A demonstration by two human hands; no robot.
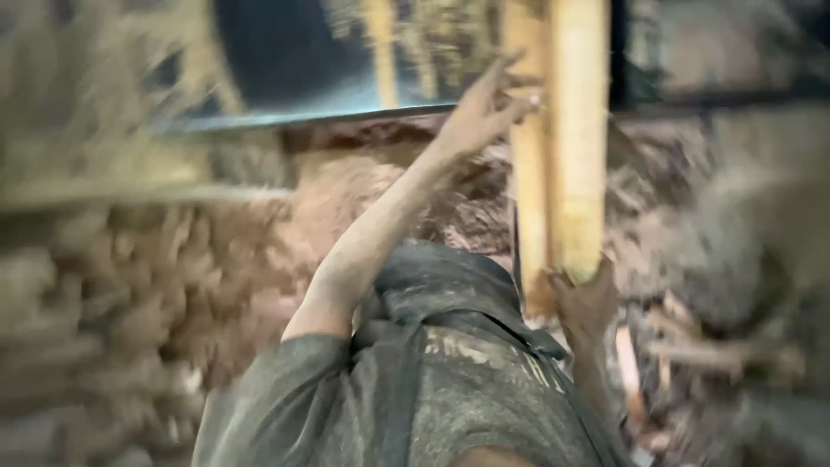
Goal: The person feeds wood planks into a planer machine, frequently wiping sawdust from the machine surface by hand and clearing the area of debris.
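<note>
Left hand (481,111), fingers spread, touches one of two upright wooden planks (577,138); right hand (586,304) grips the other's bottom end.

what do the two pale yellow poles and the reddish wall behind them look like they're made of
The poles look like bare wood or bamboo: pale yellow, matte, straight, with lengthwise streaks. Motion blur leaves it open. The left hand rests near their top, the right hand grips the bottom. The wall looks like raw reddish-brown earth or mud: rough, lumpy, dull.
</note>
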